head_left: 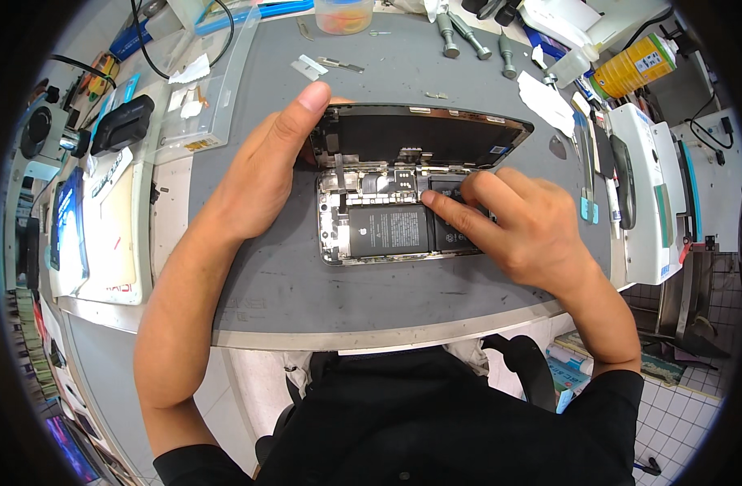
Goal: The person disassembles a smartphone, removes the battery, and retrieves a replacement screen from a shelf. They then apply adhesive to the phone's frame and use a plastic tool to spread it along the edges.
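Black cloth of the person's shirt [420, 421] fills the bottom centre of the frame, with both forearms reaching up toward an opened smartphone [334, 235] at the middle. It lies lengthwise on a grey work mat [371, 300] covering the counter [347, 341]. Its display panel [420, 134] stands tilted up along the far long side, dark inner face toward the camera. At centre-left, the left hand [262, 166] holds that panel by its left end, thumb extended at the upper corner and the other fingers mostly hidden behind. Right of centre, the right hand [526, 227] has its index fingertip on the phone's internals, just above the black battery [387, 231], the remaining fingers curled; whether anything is pinched in them cannot be told. Grey screwdrivers [471, 36] lie at the upper right of the frame, near a white tissue [547, 104] and a yellow container [634, 70]. A clear plastic tub [343, 18] stands at top centre, and a clear plastic tray [217, 105] lies at the upper left.
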### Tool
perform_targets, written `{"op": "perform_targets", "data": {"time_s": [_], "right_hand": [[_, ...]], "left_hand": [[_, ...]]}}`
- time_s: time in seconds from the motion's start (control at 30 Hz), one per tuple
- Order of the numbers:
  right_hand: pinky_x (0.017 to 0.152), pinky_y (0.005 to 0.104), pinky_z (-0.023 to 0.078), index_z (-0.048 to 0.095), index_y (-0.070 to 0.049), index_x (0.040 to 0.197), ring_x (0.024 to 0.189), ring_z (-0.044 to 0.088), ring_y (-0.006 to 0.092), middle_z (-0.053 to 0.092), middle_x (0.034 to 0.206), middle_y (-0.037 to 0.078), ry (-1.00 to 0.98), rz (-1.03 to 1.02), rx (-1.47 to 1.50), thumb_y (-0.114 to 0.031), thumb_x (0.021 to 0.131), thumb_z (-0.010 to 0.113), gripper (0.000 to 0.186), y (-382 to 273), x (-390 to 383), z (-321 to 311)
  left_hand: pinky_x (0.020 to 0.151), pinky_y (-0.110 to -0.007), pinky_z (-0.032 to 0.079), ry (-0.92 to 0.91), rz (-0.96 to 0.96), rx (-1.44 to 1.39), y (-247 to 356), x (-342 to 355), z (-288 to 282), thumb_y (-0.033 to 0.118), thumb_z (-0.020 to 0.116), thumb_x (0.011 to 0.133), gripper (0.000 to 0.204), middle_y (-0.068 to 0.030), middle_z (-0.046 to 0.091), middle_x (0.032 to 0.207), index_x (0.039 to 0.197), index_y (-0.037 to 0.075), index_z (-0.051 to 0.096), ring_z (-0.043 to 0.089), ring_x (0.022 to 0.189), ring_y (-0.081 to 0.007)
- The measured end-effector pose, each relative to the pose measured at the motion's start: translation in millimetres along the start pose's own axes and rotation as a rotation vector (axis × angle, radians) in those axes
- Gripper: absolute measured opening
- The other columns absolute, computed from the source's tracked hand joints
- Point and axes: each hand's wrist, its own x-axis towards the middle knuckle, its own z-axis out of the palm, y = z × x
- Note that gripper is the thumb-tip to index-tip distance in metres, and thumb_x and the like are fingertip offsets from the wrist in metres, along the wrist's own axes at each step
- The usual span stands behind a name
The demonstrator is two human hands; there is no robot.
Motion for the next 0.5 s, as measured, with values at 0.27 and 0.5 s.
{"op": "perform_targets", "data": {"time_s": [0.27, 0.5], "right_hand": [[0.047, 0.0282, 0.039, 0.077, -0.012, 0.098, 0.066, 0.051, 0.0124, 0.049, 0.08, -0.003, -0.054, 0.024, 0.081, -0.014, 0.084, 0.074, 0.013, -6.3, 7.7, -5.0], [0.047, 0.0301, 0.039, 0.075, -0.012, 0.1, 0.063, 0.053, 0.0133, 0.05, 0.076, -0.003, -0.083, 0.016, 0.101, -0.013, 0.084, 0.077, 0.016, -4.5, 12.0, -8.0]], "left_hand": [[0.109, -0.036, 0.041, 0.005, 0.001, 0.01, 0.4, -1.3, 0.0, 0.059, 0.032, 0.107, 0.075, -0.0148, 0.067, 0.126, 0.135, -0.005, 0.057, 0.062, 0.118, -0.0214], [0.101, -0.031, 0.044, 0.071, 0.005, -0.002, 2.8, 0.1, 4.9, 0.058, 0.033, 0.108, 0.073, -0.0116, 0.072, 0.113, 0.122, -0.005, 0.068, 0.063, 0.106, -0.0165]]}}
